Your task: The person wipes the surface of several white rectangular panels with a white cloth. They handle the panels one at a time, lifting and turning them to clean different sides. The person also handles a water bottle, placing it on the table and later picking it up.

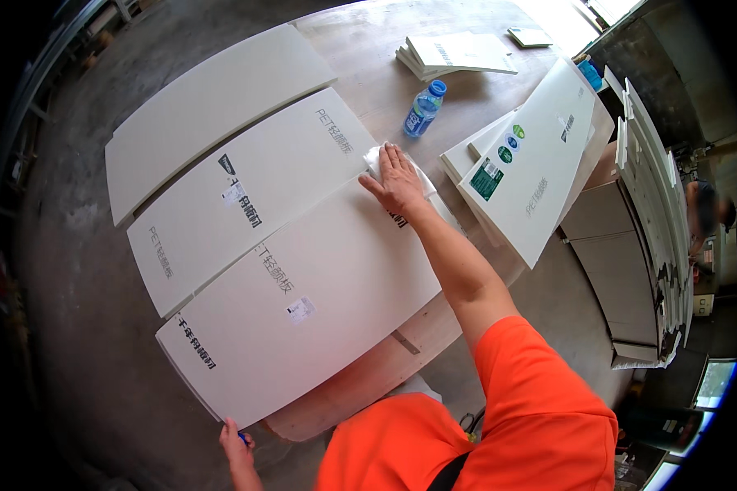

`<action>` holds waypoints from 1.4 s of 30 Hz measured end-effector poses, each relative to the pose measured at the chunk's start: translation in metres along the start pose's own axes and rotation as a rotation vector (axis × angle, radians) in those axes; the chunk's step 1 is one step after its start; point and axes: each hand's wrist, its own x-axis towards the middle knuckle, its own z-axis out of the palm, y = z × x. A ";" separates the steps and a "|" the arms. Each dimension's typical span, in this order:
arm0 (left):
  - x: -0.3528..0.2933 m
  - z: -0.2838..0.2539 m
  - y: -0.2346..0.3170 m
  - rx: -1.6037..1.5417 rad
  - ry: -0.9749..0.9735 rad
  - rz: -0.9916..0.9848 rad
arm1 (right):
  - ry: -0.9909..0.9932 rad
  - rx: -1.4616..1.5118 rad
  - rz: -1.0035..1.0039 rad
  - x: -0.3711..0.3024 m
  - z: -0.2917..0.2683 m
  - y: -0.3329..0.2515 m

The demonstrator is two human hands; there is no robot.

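Note:
My right hand [400, 182] lies flat with its fingers stretched out, pressing a white cloth [374, 160] onto the far right end of the nearest white panel [336, 278]. The cloth shows on both sides of the fingers. At the panel's near left corner my left hand [236, 446] is closed around a small blue thing [243, 439], mostly hidden by the fingers. Farther off, a second printed white panel [213, 196] lies alongside the nearest one. Beyond it is a plain white panel [213, 106].
A water bottle with a blue cap [424, 109] stands on the wooden table [360, 49]. Right of it lie stacked white boards [540, 155]; smaller boards [458, 53] lie at the back. More panels are stacked at the right [614, 245], where a person [704, 209] shows blurred.

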 end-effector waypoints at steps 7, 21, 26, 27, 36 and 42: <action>0.003 0.012 -0.009 -0.164 -0.013 -0.020 | 0.158 -0.091 0.280 -0.185 0.002 0.061; -0.018 -0.081 -0.056 -0.102 0.008 0.117 | -0.021 0.524 0.666 -0.302 -0.022 0.079; -0.114 -0.122 0.017 -0.136 0.063 0.580 | 0.005 0.772 0.549 -0.327 -0.162 0.060; -0.124 -0.123 0.037 -0.189 0.090 0.675 | 0.046 0.767 0.492 -0.318 -0.184 0.059; 0.069 -0.092 0.178 0.183 0.112 0.957 | 0.597 0.680 0.047 -0.108 -0.200 -0.038; 0.082 -0.038 0.192 0.266 0.267 1.004 | 0.302 0.153 0.146 0.030 -0.176 -0.072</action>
